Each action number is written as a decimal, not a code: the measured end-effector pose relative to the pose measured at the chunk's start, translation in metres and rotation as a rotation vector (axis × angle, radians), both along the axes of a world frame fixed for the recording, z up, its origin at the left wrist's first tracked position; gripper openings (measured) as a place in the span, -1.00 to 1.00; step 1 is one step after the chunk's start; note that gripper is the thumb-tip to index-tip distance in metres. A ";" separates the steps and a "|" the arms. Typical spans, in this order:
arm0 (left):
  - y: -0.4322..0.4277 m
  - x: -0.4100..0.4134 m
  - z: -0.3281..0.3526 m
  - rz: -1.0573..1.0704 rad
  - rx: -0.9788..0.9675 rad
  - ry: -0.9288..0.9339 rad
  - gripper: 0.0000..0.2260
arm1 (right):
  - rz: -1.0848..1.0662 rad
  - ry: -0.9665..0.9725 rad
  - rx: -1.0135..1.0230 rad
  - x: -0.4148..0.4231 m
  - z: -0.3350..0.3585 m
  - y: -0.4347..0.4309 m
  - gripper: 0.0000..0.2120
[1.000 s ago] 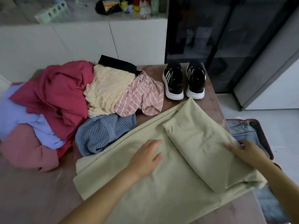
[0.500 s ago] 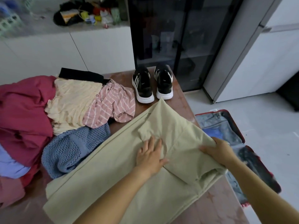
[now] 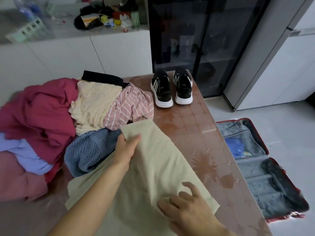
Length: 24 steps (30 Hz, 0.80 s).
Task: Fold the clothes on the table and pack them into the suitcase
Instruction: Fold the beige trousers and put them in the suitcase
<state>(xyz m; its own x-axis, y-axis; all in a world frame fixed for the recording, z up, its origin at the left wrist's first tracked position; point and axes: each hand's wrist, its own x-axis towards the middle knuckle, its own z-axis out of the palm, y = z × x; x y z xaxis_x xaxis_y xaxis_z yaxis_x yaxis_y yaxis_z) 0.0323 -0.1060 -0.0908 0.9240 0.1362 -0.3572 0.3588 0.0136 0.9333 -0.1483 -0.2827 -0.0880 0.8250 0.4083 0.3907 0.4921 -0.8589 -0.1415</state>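
Note:
A pale green garment point(image 3: 158, 167) lies partly folded across the near half of the brown table point(image 3: 192, 126). My left hand point(image 3: 127, 149) grips its far left edge, thumb on top of the cloth. Near the garment's lower right corner my right hand point(image 3: 184, 203) presses on it, fingers spread. An unfolded heap lies to the left: a crimson piece point(image 3: 39, 113), a cream top point(image 3: 92, 106), a pink striped shirt point(image 3: 131, 108), a blue mesh knit point(image 3: 88, 150) and a lilac piece point(image 3: 29, 154). The red suitcase point(image 3: 265, 149) lies open on the floor to the right.
A pair of black sneakers point(image 3: 171, 89) stands at the table's far edge. A black cloth point(image 3: 102, 78) pokes out behind the heap. A white counter point(image 3: 71, 31) with clutter runs behind, beside a dark glass cabinet point(image 3: 192, 40). The suitcase holds a blue item point(image 3: 237, 147).
The green garment's far part has been folded over toward the left. My left hand moved from pressing its middle to gripping its far left edge; my right hand came nearer, to the lower corner.

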 end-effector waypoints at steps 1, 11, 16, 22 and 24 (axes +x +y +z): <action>0.006 -0.006 -0.004 0.011 0.110 0.005 -0.62 | 0.032 0.032 0.008 -0.005 -0.008 0.007 -0.78; 0.017 -0.075 -0.053 -0.679 1.165 -0.198 -0.18 | -0.112 0.548 -0.188 -0.015 -0.048 -0.003 -0.18; 0.012 -0.081 -0.063 -0.627 1.153 -0.111 -0.20 | -0.427 0.513 -0.025 0.017 -0.040 -0.014 -0.32; -0.009 -0.138 -0.070 -0.534 0.894 -0.087 -0.20 | -0.654 0.864 0.273 0.046 -0.038 -0.031 -0.46; -0.016 -0.148 -0.067 -0.540 0.818 -0.087 -0.13 | -0.631 0.825 0.480 0.048 -0.037 -0.036 -0.79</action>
